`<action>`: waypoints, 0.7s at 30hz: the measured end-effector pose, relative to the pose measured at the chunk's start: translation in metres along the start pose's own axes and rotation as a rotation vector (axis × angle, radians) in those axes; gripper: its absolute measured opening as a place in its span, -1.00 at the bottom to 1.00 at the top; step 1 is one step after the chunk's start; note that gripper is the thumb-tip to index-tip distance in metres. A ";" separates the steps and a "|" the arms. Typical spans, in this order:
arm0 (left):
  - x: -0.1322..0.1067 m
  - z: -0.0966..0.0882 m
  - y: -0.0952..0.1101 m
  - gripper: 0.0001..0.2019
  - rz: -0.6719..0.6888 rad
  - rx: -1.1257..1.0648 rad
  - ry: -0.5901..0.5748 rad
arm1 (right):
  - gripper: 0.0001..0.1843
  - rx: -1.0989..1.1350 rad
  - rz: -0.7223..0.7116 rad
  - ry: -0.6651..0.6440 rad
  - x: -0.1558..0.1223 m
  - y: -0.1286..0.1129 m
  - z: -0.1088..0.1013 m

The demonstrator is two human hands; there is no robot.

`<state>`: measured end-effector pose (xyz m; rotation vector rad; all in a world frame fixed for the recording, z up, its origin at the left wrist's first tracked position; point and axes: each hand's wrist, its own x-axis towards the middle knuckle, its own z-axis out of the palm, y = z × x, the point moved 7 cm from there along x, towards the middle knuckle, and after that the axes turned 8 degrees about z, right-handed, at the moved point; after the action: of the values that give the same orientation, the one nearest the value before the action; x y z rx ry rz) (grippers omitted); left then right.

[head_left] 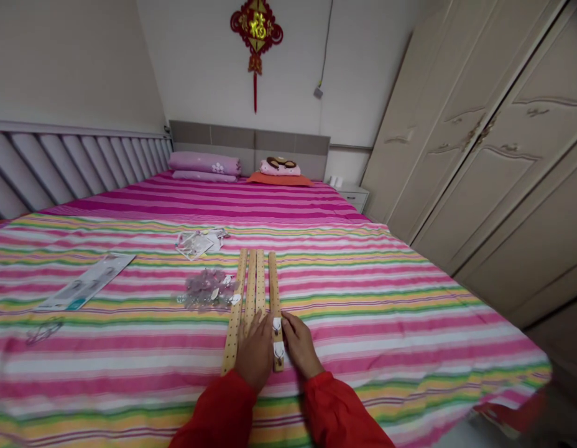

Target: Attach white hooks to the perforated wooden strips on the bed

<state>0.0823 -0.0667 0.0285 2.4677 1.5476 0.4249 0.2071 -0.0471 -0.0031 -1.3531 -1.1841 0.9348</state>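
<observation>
Several narrow wooden strips with rows of small holes lie lengthwise on the striped bed cover. The rightmost wooden strip point(274, 280) lies apart from the others and carries two white hooks, an upper white hook point(276, 325) and a lower white hook point(279, 351). My left hand point(255, 351) rests over the near part of the neighbouring strips point(249, 280), its fingers closed against the left edge of the hooked strip. From the other side, my right hand point(299, 342) grips the same strip beside the upper hook with bent fingers. The undersides of both hands are hidden.
Left of the strips lies a pile of clear plastic packets point(209, 289). Beyond it are white packages point(202, 242). A long blister pack point(87, 283) and a clear crumpled piece point(45, 330) lie further left. Folded bedding point(204, 163) sits by the headboard; wardrobes point(484, 137) stand right.
</observation>
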 end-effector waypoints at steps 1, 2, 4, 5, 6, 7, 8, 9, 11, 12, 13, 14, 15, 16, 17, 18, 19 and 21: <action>0.001 0.000 0.001 -0.36 -0.007 -0.002 -0.007 | -0.63 -0.030 -0.024 -0.003 0.001 -0.003 0.001; 0.003 0.001 0.002 -0.33 -0.015 -0.005 -0.013 | -0.64 -0.063 -0.041 -0.011 0.001 -0.005 0.003; 0.005 0.002 0.003 -0.29 -0.035 -0.018 -0.035 | -0.59 -0.125 -0.065 -0.021 0.001 -0.010 0.005; 0.007 0.003 0.002 -0.29 -0.048 -0.029 -0.048 | -0.55 -0.156 -0.073 -0.025 0.001 -0.012 0.006; 0.008 0.004 0.001 -0.30 -0.062 -0.043 -0.062 | -0.51 -0.184 -0.079 -0.026 0.000 -0.014 0.007; 0.010 0.004 0.001 -0.30 -0.077 -0.058 -0.074 | -0.49 -0.208 -0.083 -0.022 0.000 -0.016 0.007; 0.011 0.004 0.000 -0.32 -0.090 -0.074 -0.083 | -0.47 -0.226 -0.087 -0.019 -0.001 -0.018 0.007; 0.012 0.004 -0.002 -0.33 -0.100 -0.089 -0.089 | -0.45 -0.238 -0.089 -0.021 -0.002 -0.019 0.008; 0.012 0.003 -0.004 -0.35 -0.112 -0.112 -0.090 | -0.43 -0.239 -0.084 -0.028 -0.004 -0.019 0.008; 0.011 0.002 -0.005 -0.35 -0.111 -0.122 -0.085 | -0.42 -0.231 -0.078 -0.030 -0.005 -0.019 0.007; 0.009 0.003 -0.005 -0.36 -0.106 -0.134 -0.081 | -0.42 -0.220 -0.070 -0.029 -0.008 -0.018 0.007; 0.006 0.004 -0.006 -0.36 -0.097 -0.148 -0.078 | -0.42 -0.208 -0.063 -0.028 -0.011 -0.017 0.006; 0.003 0.006 -0.006 -0.36 -0.086 -0.162 -0.072 | -0.43 -0.196 -0.057 -0.025 -0.014 -0.016 0.005; 0.000 0.008 -0.006 -0.36 -0.071 -0.176 -0.064 | -0.44 -0.184 -0.051 -0.023 -0.018 -0.015 0.004; -0.004 0.010 -0.006 -0.37 -0.054 -0.189 -0.054 | -0.45 -0.173 -0.044 -0.022 -0.022 -0.014 0.003; -0.007 0.011 -0.007 -0.37 -0.034 -0.203 -0.040 | -0.45 -0.161 -0.036 -0.024 -0.026 -0.013 0.002; -0.010 0.010 -0.008 -0.38 -0.013 -0.218 -0.023 | -0.46 -0.148 -0.026 -0.028 -0.030 -0.012 0.001; -0.011 0.002 -0.014 -0.42 0.035 -0.256 0.030 | -0.48 -0.118 -0.007 -0.039 -0.034 -0.010 0.000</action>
<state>0.0665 -0.0708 0.0207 2.3033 1.3667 0.6266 0.1991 -0.0810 0.0037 -1.4292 -1.2900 0.9016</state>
